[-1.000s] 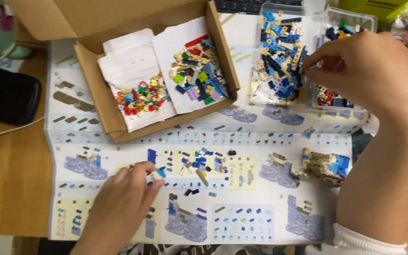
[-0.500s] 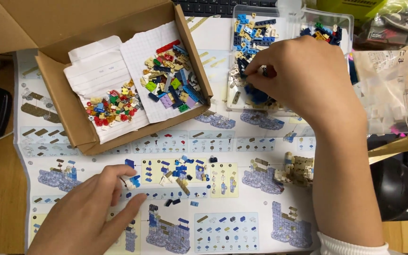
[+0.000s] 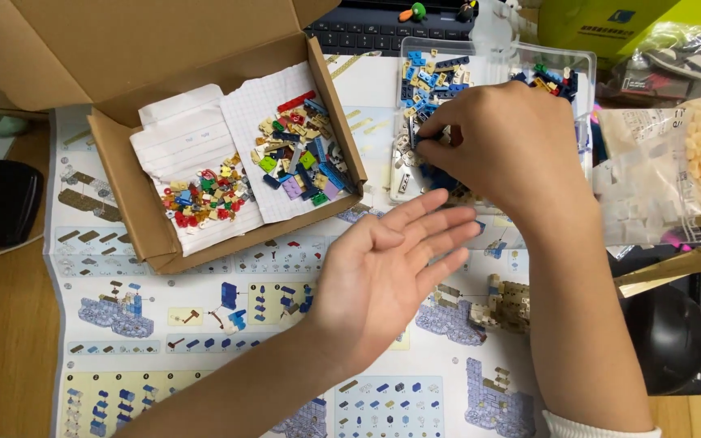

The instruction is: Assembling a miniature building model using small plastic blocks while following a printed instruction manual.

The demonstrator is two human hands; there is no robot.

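Picking bricks (image 3: 427,150) w/ right hand (image 3: 501,150), left hand (image 3: 387,272) open.

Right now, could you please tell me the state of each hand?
Left hand: open, palm up, holding nothing.
Right hand: fingers pinched among small bricks in the clear tray; what it holds cannot be told.

Open brown cardboard box (image 3: 135,211) (upper left), yellow-green carton (image 3: 610,20) top right

Before us, blue and tan bricks (image 3: 430,77) in our clear tray (image 3: 582,61); brown cardboard box (image 3: 135,219); gridded white paper (image 3: 265,105).
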